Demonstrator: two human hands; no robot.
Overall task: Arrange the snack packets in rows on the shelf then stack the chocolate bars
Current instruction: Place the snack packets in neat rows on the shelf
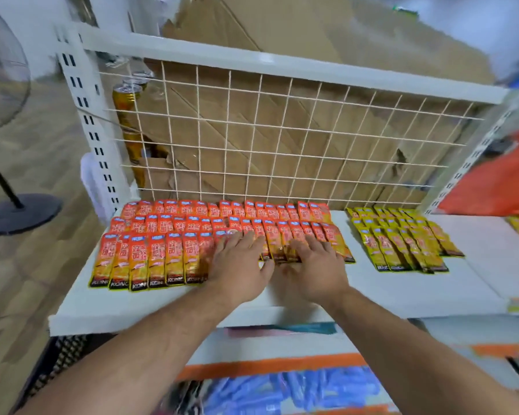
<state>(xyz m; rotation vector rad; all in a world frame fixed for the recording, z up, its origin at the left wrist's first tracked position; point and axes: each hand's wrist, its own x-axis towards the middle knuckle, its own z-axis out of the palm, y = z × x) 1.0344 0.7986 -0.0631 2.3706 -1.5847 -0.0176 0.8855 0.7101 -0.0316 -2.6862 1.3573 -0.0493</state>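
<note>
Pressing left hand (237, 262) and right hand (315, 262), fingers spread flat (nothing held), on red snack packets (150, 259), probably evening their row.

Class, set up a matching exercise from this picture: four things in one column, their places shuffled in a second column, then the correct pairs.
Things
1. red snack packets
2. yellow snack packets
3. gold cans
4. fan base

Places
A. on the floor, left of the shelf
B. right part of the shelf
C. behind the wire grid, at its left edge
D. left part of the shelf, under the left hand and right hand

Pairs: 1-D, 2-B, 3-C, 4-A
</note>
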